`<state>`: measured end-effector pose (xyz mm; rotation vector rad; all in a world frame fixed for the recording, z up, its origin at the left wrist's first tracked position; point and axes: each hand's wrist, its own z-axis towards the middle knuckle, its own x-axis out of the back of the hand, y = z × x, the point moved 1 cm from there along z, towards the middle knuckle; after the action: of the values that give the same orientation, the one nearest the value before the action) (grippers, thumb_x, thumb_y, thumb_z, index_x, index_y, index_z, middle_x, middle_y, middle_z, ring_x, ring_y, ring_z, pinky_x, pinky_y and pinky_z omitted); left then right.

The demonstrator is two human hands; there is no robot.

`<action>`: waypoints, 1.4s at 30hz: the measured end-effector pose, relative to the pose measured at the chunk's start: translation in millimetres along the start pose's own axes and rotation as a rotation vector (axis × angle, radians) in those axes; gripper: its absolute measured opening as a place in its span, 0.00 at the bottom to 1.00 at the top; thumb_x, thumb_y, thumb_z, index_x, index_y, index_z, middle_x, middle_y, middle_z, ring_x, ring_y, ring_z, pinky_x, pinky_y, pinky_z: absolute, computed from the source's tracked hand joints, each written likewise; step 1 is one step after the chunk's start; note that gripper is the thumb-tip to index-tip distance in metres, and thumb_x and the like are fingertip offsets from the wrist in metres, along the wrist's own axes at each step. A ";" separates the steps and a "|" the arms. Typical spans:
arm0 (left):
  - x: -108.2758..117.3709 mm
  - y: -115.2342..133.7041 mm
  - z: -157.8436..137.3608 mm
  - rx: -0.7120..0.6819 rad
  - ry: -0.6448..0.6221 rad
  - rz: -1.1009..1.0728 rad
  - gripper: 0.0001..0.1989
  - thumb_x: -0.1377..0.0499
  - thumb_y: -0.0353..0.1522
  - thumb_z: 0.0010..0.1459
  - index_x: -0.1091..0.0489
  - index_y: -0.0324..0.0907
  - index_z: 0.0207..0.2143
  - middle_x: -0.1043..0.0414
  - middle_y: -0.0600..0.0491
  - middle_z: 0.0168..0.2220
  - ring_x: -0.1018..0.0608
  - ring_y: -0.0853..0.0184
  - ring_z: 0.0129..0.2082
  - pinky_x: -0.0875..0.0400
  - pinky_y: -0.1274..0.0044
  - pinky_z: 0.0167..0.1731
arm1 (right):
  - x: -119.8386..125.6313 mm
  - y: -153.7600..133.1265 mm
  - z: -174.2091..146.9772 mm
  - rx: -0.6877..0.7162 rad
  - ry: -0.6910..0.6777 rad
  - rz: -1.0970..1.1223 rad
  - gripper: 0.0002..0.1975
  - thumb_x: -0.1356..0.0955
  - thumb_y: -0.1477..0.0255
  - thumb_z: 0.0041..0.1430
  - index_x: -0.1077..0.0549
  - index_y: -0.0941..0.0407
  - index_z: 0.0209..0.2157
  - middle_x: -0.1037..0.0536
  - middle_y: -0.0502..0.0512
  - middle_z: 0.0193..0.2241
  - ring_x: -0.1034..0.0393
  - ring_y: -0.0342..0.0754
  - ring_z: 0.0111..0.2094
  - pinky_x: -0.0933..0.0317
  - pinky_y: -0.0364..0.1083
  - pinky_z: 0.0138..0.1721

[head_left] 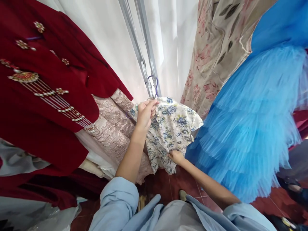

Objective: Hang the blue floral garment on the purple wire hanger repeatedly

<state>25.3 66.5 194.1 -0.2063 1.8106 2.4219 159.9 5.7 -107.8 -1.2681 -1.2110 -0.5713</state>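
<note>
Gripping a flowered shirt [178,123] at the neck and the lower front

Pinching the cloth at the neck, the left hand [145,114] has its thumb and fingers drawn together just below the purple hanger [156,87]. The right hand [176,157] is lower down, fingers curled round a fold of the shirt's front, a little above the hem. Between them the shirt, white with blue flowers and touches of yellow, hangs in front of the person, with one short sleeve spread out toward the right. The hanger's hook rises from the neck beside two grey metal poles [134,38]; whether it is hooked onto them is hard to tell.

Behind the poles is a white curtain [96,41]. To the left hang a dark red jacket [55,112] with beaded trim and, below it, a shiny pink skirt [113,123], which the shirt partly covers. To the right are a beige flowered cloth [204,61] and a blue dress [243,128] with layers of ruffled net. Below, the floor [185,181] has reddish tiles, and the tip of a shoe [182,194] shows beneath the person's light blue sleeves [119,199].
</note>
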 end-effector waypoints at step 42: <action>11.0 -51.0 6.1 -0.591 0.375 1.085 0.28 0.39 0.32 0.60 0.38 0.43 0.63 0.43 0.41 0.67 0.48 0.46 0.70 0.53 0.50 0.66 | 322.0 -40.5 27.4 0.578 0.596 0.056 0.14 0.33 0.75 0.51 0.26 0.56 0.42 0.34 0.45 0.20 0.42 0.45 0.23 0.52 0.43 0.30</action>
<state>22.9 86.8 145.7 0.4377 1.4234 3.8712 221.1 108.3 195.2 -0.5757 -0.7505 -0.4630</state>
